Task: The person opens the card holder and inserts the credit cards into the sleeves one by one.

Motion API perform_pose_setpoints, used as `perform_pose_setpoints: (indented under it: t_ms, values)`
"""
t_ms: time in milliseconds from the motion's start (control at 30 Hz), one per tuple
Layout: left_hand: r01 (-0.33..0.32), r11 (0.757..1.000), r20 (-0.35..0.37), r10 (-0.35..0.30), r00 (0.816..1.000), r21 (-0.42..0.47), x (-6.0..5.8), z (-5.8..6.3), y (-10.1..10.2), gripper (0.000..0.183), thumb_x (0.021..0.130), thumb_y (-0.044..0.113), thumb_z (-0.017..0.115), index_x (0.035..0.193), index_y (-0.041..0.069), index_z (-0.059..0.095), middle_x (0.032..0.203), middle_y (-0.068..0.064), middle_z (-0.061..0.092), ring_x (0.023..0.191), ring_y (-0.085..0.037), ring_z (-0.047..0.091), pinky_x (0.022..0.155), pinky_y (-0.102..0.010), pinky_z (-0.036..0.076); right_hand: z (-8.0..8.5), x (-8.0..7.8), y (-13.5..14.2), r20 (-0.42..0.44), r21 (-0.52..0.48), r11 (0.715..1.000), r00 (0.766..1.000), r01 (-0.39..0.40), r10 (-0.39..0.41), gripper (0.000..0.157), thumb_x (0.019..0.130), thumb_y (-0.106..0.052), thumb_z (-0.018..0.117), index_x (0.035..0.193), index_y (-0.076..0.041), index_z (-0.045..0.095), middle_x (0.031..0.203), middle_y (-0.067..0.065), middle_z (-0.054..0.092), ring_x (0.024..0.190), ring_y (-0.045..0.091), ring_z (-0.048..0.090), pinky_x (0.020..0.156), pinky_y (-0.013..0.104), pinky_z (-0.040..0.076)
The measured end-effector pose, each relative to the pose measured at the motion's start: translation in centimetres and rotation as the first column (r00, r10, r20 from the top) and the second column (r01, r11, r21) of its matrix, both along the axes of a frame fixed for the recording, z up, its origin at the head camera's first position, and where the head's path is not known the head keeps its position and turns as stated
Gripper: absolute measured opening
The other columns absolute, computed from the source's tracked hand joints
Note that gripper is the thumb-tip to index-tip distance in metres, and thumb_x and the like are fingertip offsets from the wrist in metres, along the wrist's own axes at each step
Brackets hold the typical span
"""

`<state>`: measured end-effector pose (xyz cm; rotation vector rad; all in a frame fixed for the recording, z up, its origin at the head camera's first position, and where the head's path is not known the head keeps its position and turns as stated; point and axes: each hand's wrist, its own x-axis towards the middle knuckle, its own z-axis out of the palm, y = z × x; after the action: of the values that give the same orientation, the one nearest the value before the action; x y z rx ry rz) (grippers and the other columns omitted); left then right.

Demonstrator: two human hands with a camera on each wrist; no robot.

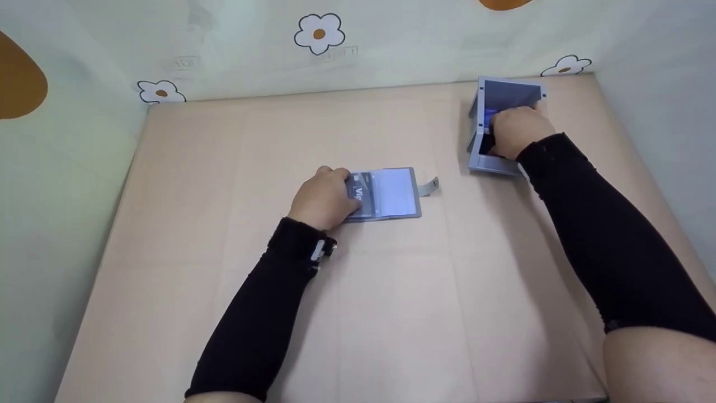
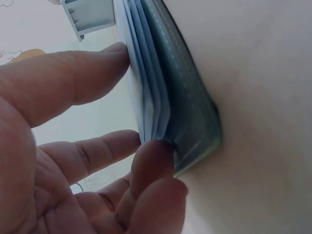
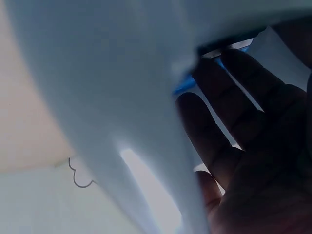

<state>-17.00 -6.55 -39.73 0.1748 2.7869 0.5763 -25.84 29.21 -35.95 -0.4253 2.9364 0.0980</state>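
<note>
Nearest are two black stretch-fabric sleeves point(image 1: 246, 324), lying over the pale peach, lightly creased table covering point(image 1: 391, 313). Beyond the left sleeve's cuff, the left hand point(image 1: 320, 198) is partly closed, its thumb and bent fingers gripping the left side of an unfolded grey card holder point(image 1: 398, 193) near the middle of the table. The holder is rectangular, with a stitched cover, a stack of thin, pale, smooth leaves, a grey card lettered "Vip" point(image 1: 359, 193) beside the hand, and a short grey strap point(image 1: 429, 187) with a round snap at its right edge. Farther off to the right, the right hand point(image 1: 523, 131) reaches inside a glossy, grey, box-shaped plastic bin point(image 1: 498, 164), near a bright blue item point(image 1: 488, 118); the fingers are in deep shadow, so I cannot tell whether they grasp anything. Behind everything hangs a pale backdrop point(image 1: 391, 59) printed with white, brown-centred flowers point(image 1: 319, 33).
</note>
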Motion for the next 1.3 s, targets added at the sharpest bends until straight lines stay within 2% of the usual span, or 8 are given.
perform_pose_setpoints:
  t_ms: [233, 567, 800, 1300]
  values:
    - [-0.003, 1.000, 0.006, 0.003, 1.000, 0.010, 0.06, 0.04, 0.00, 0.063, 0.091, 0.033, 0.078, 0.145, 0.007, 0.060, 0.130, -0.015, 0.060, 0.097, -0.027, 0.064, 0.092, -0.044, 0.056, -0.36, -0.20, 0.25, 0.007, -0.018, 1.000, 1.000, 0.006, -0.006, 0.030, 0.089, -0.018, 0.080, 0.091, 0.008, 0.068, 0.092, 0.031, 0.072, 0.089, 0.049, 0.068, 0.089, 0.064, 0.051]
    - [-0.004, 1.000, 0.007, 0.004, 1.000, 0.007, 0.07, 0.09, -0.02, 0.064, 0.091, 0.033, 0.078, 0.146, 0.006, 0.059, 0.133, -0.016, 0.060, 0.099, -0.027, 0.064, 0.094, -0.045, 0.056, -0.55, -0.21, 0.18, 0.003, -0.023, 0.999, 1.000, 0.029, -0.029, 0.028, 0.087, -0.019, 0.081, 0.092, 0.006, 0.070, 0.095, 0.031, 0.073, 0.091, 0.049, 0.067, 0.090, 0.063, 0.041]
    - [-0.003, 1.000, 0.009, 0.003, 1.000, 0.008, 0.05, 0.13, 0.01, 0.064, 0.091, 0.034, 0.078, 0.146, 0.007, 0.060, 0.132, -0.016, 0.061, 0.098, -0.027, 0.064, 0.094, -0.044, 0.056, -0.55, -0.47, 0.29, 0.015, -0.026, 0.999, 1.000, 0.024, -0.024, 0.032, 0.088, -0.020, 0.081, 0.093, 0.009, 0.068, 0.097, 0.032, 0.073, 0.092, 0.050, 0.068, 0.091, 0.063, 0.049]
    - [-0.007, 1.000, 0.012, 0.007, 1.000, 0.006, 0.10, 0.20, 0.03, 0.063, 0.091, 0.033, 0.079, 0.146, 0.007, 0.060, 0.131, -0.015, 0.060, 0.097, -0.027, 0.064, 0.093, -0.044, 0.056, -0.68, -0.83, 0.90, 0.007, -0.061, 0.997, 0.998, 0.055, -0.055, 0.039, 0.088, -0.022, 0.081, 0.105, 0.009, 0.064, 0.107, 0.035, 0.070, 0.104, 0.055, 0.064, 0.100, 0.065, 0.047]
